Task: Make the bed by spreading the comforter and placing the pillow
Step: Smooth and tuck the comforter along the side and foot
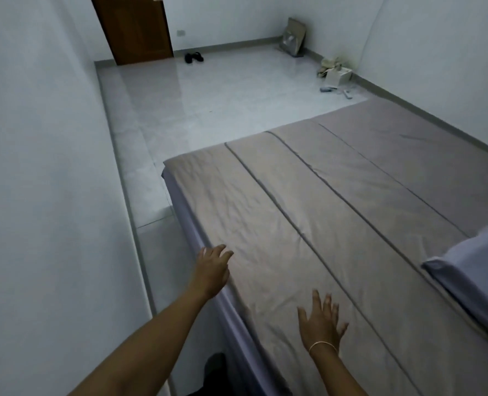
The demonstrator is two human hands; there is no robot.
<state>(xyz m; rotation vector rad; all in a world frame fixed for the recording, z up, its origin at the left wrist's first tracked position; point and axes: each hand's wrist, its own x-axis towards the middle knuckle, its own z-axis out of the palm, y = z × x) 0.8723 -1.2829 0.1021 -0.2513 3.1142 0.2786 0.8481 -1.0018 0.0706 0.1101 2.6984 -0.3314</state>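
A taupe comforter [322,212] with dark stitched lines lies spread flat over the bed, lightly wrinkled near me. Its lavender underside or sheet [202,241] shows along the left edge. A lavender pillow [474,270] lies at the right edge of the view on top of the comforter. My left hand [212,270] hovers with fingers spread at the comforter's left edge. My right hand [321,321], with a thin bracelet on the wrist, is flat and spread over the comforter nearer to me. Neither hand holds anything.
A white wall [42,195] stands close on the left, leaving a narrow strip of tiled floor [148,178] beside the bed. Beyond the bed are a brown door [137,27], dark sandals [194,57], a leaning board [292,38] and small clutter [334,72] by the right wall.
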